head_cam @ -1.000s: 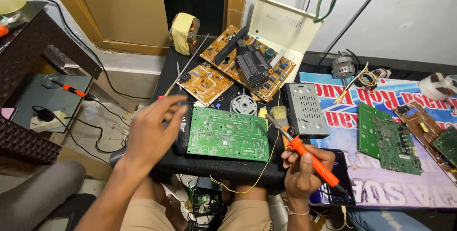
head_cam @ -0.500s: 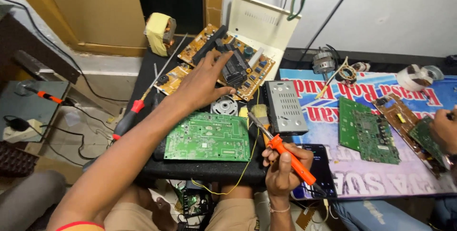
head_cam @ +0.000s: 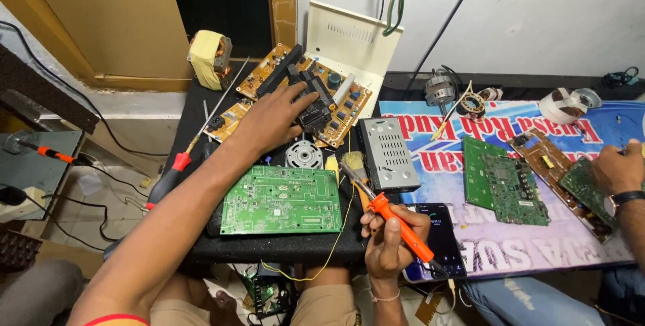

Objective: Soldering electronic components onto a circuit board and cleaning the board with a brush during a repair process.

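Lying across the floor at right, a printed banner (head_cam: 537, 245), carrying 2 loose boards, 1 green (head_cam: 500, 181).
Sitting on a black work surface (head_cam: 282, 249), a green circuit board (head_cam: 282, 199), just in front of the knees.
Leaning behind it, a cream plastic cover (head_cam: 353, 44) and a brown circuit board (head_cam: 316, 94) crowded with dark parts.
Reaching forward, left hand (head_cam: 272, 121), fingers spread and resting on the black component (head_cam: 310, 107) on that brown board.
Gripping an orange soldering iron (head_cam: 396, 225), right hand (head_cam: 386, 249), fingers curled tight round the handle, tip pointing up-left beside the green circuit board.
Touching a board at far right, another person's hand (head_cam: 615, 168).
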